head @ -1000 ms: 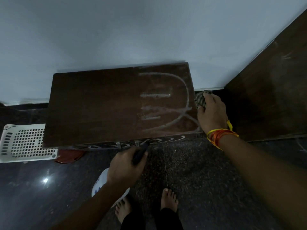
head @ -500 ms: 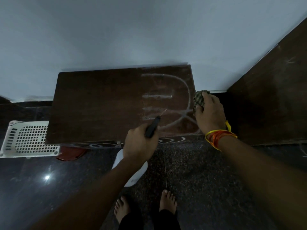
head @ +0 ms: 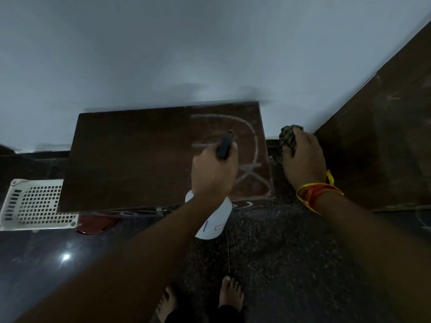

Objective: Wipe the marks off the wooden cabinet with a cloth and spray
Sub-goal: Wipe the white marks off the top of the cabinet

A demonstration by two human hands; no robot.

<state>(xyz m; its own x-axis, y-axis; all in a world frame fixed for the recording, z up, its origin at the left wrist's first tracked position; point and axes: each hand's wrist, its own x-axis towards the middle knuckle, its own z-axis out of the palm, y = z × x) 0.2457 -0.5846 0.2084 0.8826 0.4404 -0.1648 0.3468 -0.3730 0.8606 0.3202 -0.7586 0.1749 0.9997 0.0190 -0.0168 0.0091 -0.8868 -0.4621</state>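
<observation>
A low dark wooden cabinet (head: 130,159) stands against the white wall. White chalk-like marks (head: 253,145) cover the right part of its top. My left hand (head: 213,176) grips a white spray bottle (head: 213,221) with a black nozzle, and the nozzle points over the marks. My right hand (head: 303,159) hangs just off the cabinet's right edge, closed around a bunched dark checked cloth (head: 288,137). The cloth is clear of the cabinet top.
A white perforated plastic basket (head: 35,203) lies on the dark floor to the left of the cabinet, with a red object (head: 96,226) beside it. A dark wooden panel (head: 382,145) stands to the right. My bare feet (head: 231,293) are below.
My left hand has risen with the spray bottle from below the cabinet's front edge to above the marks. My right hand with the cloth has shifted slightly right, off the edge.
</observation>
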